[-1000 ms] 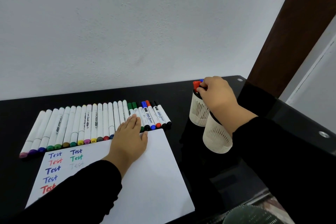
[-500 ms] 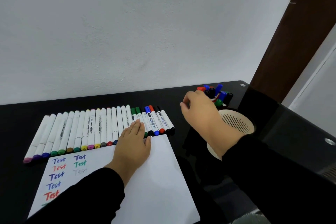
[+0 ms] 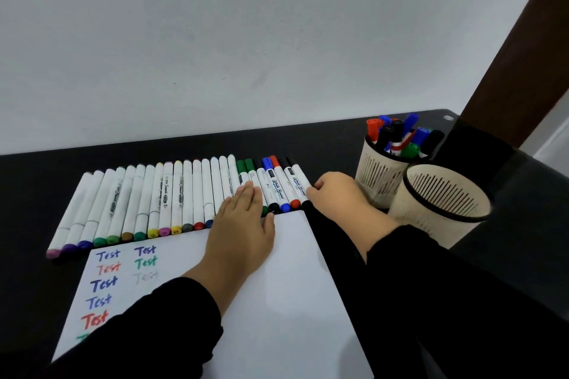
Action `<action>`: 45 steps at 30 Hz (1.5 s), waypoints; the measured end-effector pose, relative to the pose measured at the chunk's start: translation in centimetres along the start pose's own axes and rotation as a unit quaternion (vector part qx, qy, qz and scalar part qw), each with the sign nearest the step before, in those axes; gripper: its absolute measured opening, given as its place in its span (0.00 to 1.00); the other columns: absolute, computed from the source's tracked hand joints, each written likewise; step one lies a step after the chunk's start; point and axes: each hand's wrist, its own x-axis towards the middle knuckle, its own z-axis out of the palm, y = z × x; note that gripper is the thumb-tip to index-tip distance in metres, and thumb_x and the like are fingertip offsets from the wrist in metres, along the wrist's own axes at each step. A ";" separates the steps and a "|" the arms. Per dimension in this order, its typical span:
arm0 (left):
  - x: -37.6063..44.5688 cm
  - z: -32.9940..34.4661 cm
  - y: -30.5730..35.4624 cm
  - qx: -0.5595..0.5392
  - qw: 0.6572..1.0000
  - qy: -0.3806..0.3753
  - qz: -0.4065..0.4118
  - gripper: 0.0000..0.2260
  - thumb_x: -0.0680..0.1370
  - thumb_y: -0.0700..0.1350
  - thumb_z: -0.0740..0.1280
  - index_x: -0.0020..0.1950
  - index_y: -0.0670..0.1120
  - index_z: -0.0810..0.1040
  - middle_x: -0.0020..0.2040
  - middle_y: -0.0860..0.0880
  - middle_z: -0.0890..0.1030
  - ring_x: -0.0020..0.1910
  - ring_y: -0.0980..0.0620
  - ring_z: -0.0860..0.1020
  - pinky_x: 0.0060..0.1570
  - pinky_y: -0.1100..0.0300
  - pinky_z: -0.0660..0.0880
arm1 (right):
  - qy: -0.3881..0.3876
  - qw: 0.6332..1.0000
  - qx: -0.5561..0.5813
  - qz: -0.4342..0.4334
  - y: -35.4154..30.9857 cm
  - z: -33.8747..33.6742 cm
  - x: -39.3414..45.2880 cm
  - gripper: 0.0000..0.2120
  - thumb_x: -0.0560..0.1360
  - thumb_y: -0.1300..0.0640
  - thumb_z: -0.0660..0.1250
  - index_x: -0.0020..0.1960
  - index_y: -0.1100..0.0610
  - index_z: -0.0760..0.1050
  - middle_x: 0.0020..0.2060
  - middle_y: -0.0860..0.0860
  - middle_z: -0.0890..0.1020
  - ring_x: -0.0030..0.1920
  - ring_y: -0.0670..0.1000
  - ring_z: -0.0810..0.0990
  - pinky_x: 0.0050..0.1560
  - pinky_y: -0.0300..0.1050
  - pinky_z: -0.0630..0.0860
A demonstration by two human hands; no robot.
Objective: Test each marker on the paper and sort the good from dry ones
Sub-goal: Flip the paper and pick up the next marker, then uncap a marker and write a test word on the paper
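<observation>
A white paper (image 3: 292, 301) lies on the black table with several coloured "Test" words (image 3: 104, 283) at its left. Behind it runs a row of white markers (image 3: 166, 194) with coloured caps; the whiteboard markers are at its right end. My left hand (image 3: 243, 231) rests flat on the paper's top edge, fingertips touching the green-capped markers. My right hand (image 3: 338, 203) is at the row's right end, its fingertips pinching the rightmost black-capped marker (image 3: 297, 178), which still lies on the table.
Two cream slotted cups stand at the right. The far cup (image 3: 378, 175) holds several markers in red, blue, black and green. The near cup (image 3: 443, 209) shows nothing inside. A dark wooden post (image 3: 517, 55) rises at the table's back right corner.
My right hand left the far cup, moved left and down, and now touches the rightmost marker in the row. My left hand has stayed on the paper.
</observation>
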 end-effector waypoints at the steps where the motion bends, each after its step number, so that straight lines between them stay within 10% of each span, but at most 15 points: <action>1: 0.0 0.3 -0.1 -0.007 1.000 0.005 0.001 0.25 0.78 0.50 0.54 0.69 0.37 0.69 0.69 0.39 0.69 0.69 0.42 0.68 0.66 0.52 0.60 | -0.005 1.000 0.002 0.007 0.0 0.2 0.3 0.14 0.78 0.52 0.60 0.56 0.58 0.79 0.46 0.52 0.80 0.44 0.52 0.77 0.33 0.40 0.66; 8: 0.1 0.3 -0.2 -0.013 1.000 0.006 0.011 0.26 0.76 0.51 0.52 0.61 0.34 0.76 0.60 0.36 0.77 0.60 0.39 0.77 0.59 0.48 0.67 | 0.029 0.994 0.082 0.066 0.0 -0.1 0.0 0.15 0.76 0.51 0.62 0.45 0.62 0.80 0.31 0.53 0.75 0.31 0.52 0.73 0.29 0.39 0.66; 14: 0.4 -0.7 0.1 -0.065 0.996 -0.039 -0.045 0.25 0.82 0.52 0.50 0.77 0.44 0.50 0.77 0.48 0.50 0.76 0.52 0.47 0.71 0.61 0.42 | 0.031 0.974 0.212 0.072 -0.1 -1.9 -3.0 0.12 0.76 0.55 0.63 0.48 0.62 0.81 0.33 0.54 0.76 0.33 0.51 0.73 0.39 0.45 0.72; 28: -0.2 -5.7 -1.0 -0.243 0.966 -0.030 -0.077 0.30 0.80 0.49 0.61 0.77 0.51 0.48 0.77 0.55 0.52 0.75 0.57 0.51 0.73 0.59 0.52 | -0.005 0.962 0.272 0.006 -2.5 -3.8 -9.6 0.07 0.75 0.56 0.62 0.44 0.59 0.76 0.30 0.51 0.68 0.30 0.47 0.66 0.30 0.39 0.63; 38: -8.5 -10.9 -4.9 -0.220 0.964 0.066 -0.138 0.21 0.77 0.51 0.66 0.70 0.54 0.70 0.66 0.54 0.73 0.63 0.56 0.71 0.61 0.65 0.65 | -0.003 0.937 0.341 -0.070 -5.7 -1.9 -13.5 0.13 0.73 0.61 0.60 0.31 0.56 0.61 0.26 0.49 0.60 0.27 0.47 0.57 0.24 0.38 0.55; 45: -14.5 -12.5 -6.3 -0.278 0.934 -0.026 -0.221 0.15 0.75 0.54 0.67 0.62 0.61 0.75 0.54 0.64 0.74 0.51 0.62 0.72 0.45 0.70 0.68 | -0.028 0.847 0.530 0.013 -8.9 1.8 -15.5 0.13 0.74 0.58 0.62 0.31 0.56 0.66 0.27 0.52 0.65 0.27 0.49 0.58 0.26 0.41 0.56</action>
